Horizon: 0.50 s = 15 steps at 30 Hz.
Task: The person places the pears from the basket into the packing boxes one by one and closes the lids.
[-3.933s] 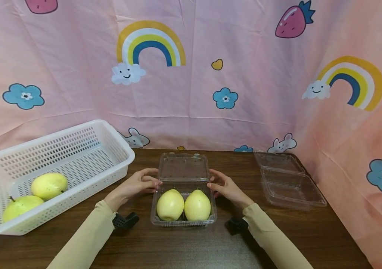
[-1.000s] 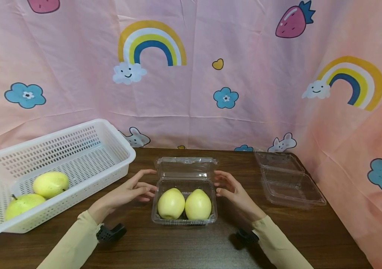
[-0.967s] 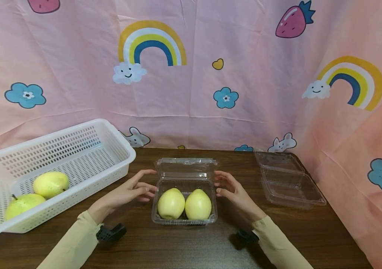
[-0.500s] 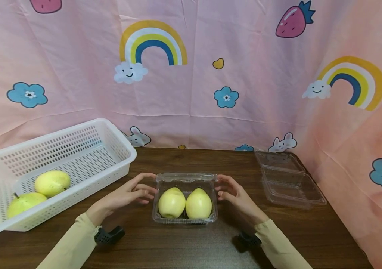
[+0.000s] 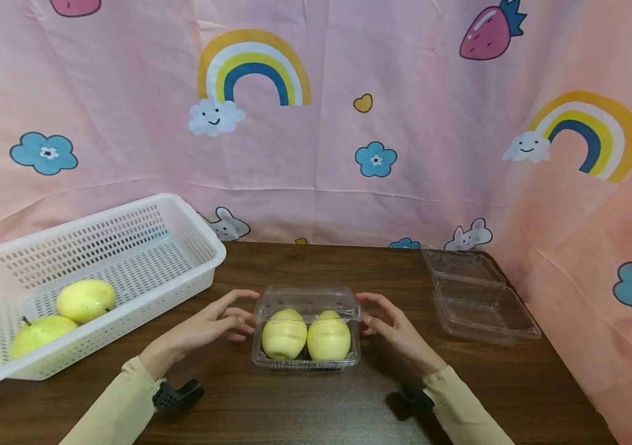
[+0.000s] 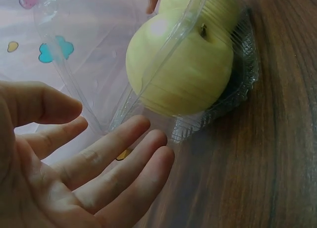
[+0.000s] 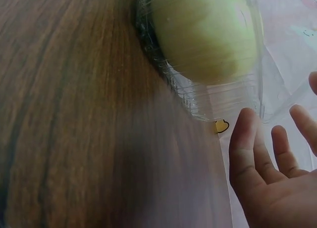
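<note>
A clear plastic clamshell box (image 5: pixel 306 366) sits mid-table with two yellow-green pears, the left pear (image 5: pixel 283 337) and the right pear (image 5: pixel 329 340), side by side in it. Its hinged lid (image 5: pixel 309 298) tilts forward over their backs, partway down. Left of the box is my left hand (image 5: pixel 204 326), fingers spread and loosely bent; the left wrist view shows its fingertips (image 6: pixel 157 137) close to the hinge side, gripping nothing. My right hand (image 5: pixel 396 330) mirrors it on the right, fingers apart. Whether either hand touches the lid I cannot tell.
On the left stands a white perforated basket (image 5: pixel 143 290) with a rear pear (image 5: pixel 86 300) and a front pear (image 5: pixel 42 334). Further clear clamshell packaging (image 5: pixel 482 303), lid back, lies at the right table edge. A printed pink cloth (image 5: pixel 316 142) hangs behind the dark wooden table (image 5: pixel 293 408).
The lid has swung from standing up behind the pears to leaning forward over them. Both hands have drawn slightly outward from the box's sides since the earliest frame; the pears stay put.
</note>
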Each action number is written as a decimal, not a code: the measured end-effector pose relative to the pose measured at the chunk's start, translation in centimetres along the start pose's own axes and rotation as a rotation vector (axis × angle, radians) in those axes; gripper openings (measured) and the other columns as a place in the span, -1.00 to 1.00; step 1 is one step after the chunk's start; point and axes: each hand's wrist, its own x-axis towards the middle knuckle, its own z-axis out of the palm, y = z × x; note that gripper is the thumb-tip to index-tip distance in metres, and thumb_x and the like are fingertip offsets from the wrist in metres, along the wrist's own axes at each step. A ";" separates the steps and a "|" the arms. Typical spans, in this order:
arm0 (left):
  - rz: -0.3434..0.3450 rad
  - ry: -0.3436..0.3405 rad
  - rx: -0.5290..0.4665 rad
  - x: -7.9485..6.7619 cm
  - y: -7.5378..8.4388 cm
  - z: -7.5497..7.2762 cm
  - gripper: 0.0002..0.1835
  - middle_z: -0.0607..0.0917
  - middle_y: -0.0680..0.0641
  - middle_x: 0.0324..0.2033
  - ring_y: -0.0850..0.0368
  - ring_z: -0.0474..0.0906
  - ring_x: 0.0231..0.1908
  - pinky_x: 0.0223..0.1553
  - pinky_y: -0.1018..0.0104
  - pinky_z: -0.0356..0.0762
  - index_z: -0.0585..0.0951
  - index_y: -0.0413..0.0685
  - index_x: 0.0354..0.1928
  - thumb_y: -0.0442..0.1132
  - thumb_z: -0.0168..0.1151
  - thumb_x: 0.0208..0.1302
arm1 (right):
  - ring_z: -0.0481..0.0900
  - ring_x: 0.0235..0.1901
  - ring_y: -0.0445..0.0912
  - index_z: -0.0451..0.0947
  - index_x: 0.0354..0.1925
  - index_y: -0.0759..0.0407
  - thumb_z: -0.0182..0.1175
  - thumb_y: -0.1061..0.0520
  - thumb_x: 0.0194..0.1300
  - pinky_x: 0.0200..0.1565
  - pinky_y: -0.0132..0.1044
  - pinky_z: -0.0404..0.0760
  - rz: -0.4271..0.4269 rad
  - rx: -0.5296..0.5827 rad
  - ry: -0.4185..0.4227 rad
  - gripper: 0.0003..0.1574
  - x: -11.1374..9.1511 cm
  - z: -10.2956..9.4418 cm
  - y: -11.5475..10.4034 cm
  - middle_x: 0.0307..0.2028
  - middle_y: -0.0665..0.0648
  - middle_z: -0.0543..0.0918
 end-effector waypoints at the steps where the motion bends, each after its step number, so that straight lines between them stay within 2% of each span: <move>1: 0.000 0.003 0.006 0.0 0.1 0.1 -0.47 0.52 -0.41 0.07 -0.25 0.51 0.04 0.03 0.01 0.51 0.06 -0.23 0.42 -0.36 -0.10 0.50 | 0.53 -0.04 -0.04 0.24 0.30 0.43 0.04 0.30 0.43 -0.14 0.06 0.60 -0.002 -0.003 0.001 -0.47 0.0 0.0 0.0 0.25 0.41 0.28; 8: -0.008 0.023 0.077 -0.3 0.4 0.5 -0.49 0.56 -0.34 0.02 -0.17 0.53 0.02 -0.01 0.08 0.53 0.11 -0.23 0.40 -0.40 -0.10 0.47 | 0.52 -0.03 -0.12 0.26 0.27 0.45 0.02 0.32 0.43 -0.20 -0.01 0.62 -0.018 -0.020 -0.001 -0.51 -0.3 0.1 -0.1 0.21 0.45 0.31; 15: 0.011 0.019 0.098 -0.5 0.6 0.7 -0.50 0.55 -0.36 0.04 -0.17 0.52 0.02 -0.01 0.04 0.52 0.13 -0.25 0.39 -0.41 -0.12 0.47 | 0.54 -0.11 -0.11 0.26 0.27 0.45 -0.01 0.32 0.45 -0.23 -0.07 0.62 -0.016 -0.037 -0.021 -0.53 -0.6 0.2 -0.3 0.19 0.45 0.31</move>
